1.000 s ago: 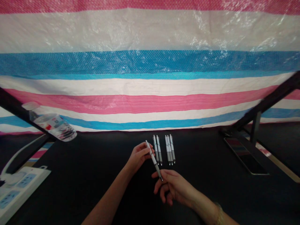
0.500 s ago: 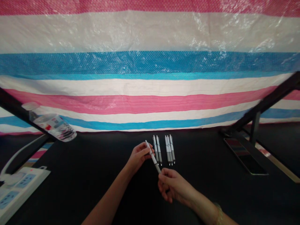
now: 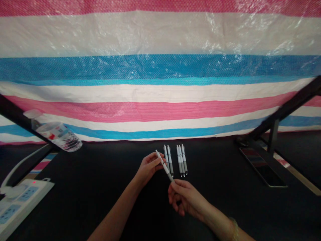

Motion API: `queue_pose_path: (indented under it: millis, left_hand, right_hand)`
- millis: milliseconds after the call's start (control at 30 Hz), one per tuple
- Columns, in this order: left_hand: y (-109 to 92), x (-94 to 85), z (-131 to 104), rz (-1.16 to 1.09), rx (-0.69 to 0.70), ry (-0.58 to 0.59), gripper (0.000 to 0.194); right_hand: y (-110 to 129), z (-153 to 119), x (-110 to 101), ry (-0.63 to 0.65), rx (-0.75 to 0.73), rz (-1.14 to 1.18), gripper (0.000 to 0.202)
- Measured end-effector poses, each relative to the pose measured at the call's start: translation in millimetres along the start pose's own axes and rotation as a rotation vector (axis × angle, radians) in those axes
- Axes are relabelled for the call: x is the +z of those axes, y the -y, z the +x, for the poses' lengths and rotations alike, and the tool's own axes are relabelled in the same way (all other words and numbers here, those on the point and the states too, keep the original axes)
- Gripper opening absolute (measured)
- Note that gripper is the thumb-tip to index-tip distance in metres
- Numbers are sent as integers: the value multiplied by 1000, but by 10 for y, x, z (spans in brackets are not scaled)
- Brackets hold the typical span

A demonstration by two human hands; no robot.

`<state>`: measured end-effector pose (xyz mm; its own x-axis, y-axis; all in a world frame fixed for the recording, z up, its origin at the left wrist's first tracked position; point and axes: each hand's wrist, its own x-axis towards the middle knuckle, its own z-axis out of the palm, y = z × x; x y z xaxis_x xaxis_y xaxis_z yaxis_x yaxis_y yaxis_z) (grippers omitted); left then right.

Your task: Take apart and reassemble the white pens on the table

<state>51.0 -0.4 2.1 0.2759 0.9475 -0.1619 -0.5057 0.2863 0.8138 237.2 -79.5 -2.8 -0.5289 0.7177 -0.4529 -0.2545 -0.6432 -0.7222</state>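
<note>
A white pen with a grey grip (image 3: 165, 166) slants between my two hands above the black table (image 3: 105, 197). My left hand (image 3: 149, 167) is closed on its upper white barrel. At the grey lower end, my right hand (image 3: 184, 197) pinches the pen, so its tip is hidden by the fingers. Just beyond, a pair of matching pens (image 3: 169, 159) lies side by side, partly covered by the left fingertips and the held pen. To their right lies a group of three like pens (image 3: 182, 160), tips toward me.
A plastic bottle (image 3: 62, 135) lies at the far left by a black bar. Nearer on that side is a white power strip (image 3: 27, 201) with a plugged-in cable. A phone (image 3: 262, 167) lies at the right. Behind the table hangs a striped sheet (image 3: 160, 93).
My right hand has shifted very slightly, and the held pen has tilted a little with it. The left hand and the pens on the table look unmoved.
</note>
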Motion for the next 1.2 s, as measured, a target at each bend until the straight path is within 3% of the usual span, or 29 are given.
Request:
queue_pose_path:
  millis: [333, 600, 833, 933, 1067, 1200]
  left_hand:
    - [26, -10, 5, -19, 1, 55, 29]
    - [30, -14, 0, -19, 24, 43, 28]
    - [32, 8, 0, -9, 37, 27, 29]
    - [13, 35, -10, 15, 54, -14, 39]
    - [-16, 78, -34, 94, 106, -64, 57]
    - [-22, 90, -50, 163, 136, -97, 48]
  right_hand:
    - [-31, 38, -41, 96, 76, 41, 68]
    - [-8, 3, 32, -55, -25, -72, 54]
    - [11, 18, -2, -40, -2, -35, 60]
    - [65, -7, 11, -24, -28, -5, 56]
    - [78, 7, 3, -35, -61, -144, 53]
    - [55, 44, -16, -77, -106, -276, 47]
